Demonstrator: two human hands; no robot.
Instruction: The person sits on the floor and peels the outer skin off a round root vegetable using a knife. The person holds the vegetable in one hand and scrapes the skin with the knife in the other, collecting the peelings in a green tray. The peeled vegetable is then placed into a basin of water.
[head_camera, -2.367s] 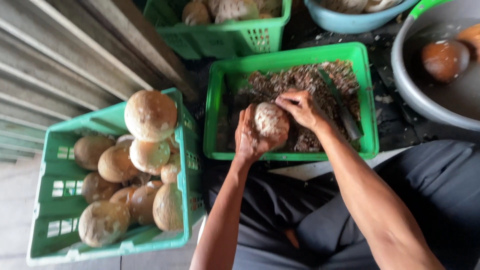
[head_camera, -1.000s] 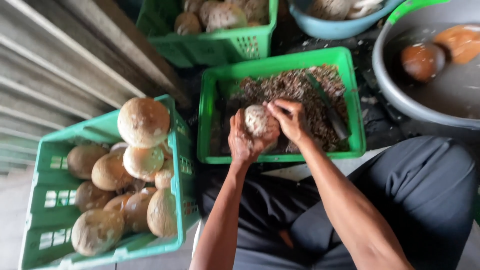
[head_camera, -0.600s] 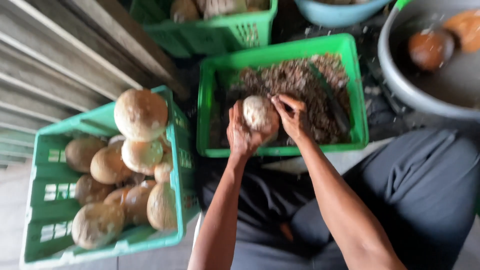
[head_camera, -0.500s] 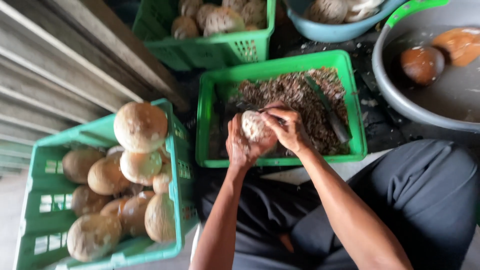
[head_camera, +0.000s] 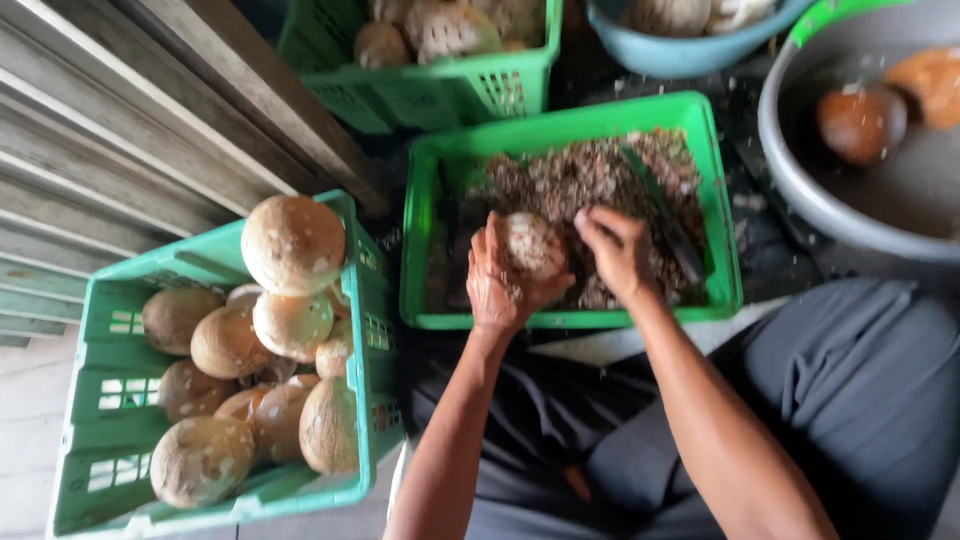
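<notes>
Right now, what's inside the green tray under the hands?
Brown husk scraps and a dark knife lie in the green tray. The hands and coconut hide whatever's beneath.

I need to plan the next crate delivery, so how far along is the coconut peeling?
Done: brown shavings fill the middle green crate, and pale peeled coconuts sit in the far green crate. In hand: the left hand cups one round pale coconut, with the right hand beside it. Left: the near green crate is heaped with brown unpeeled coconuts.
</notes>
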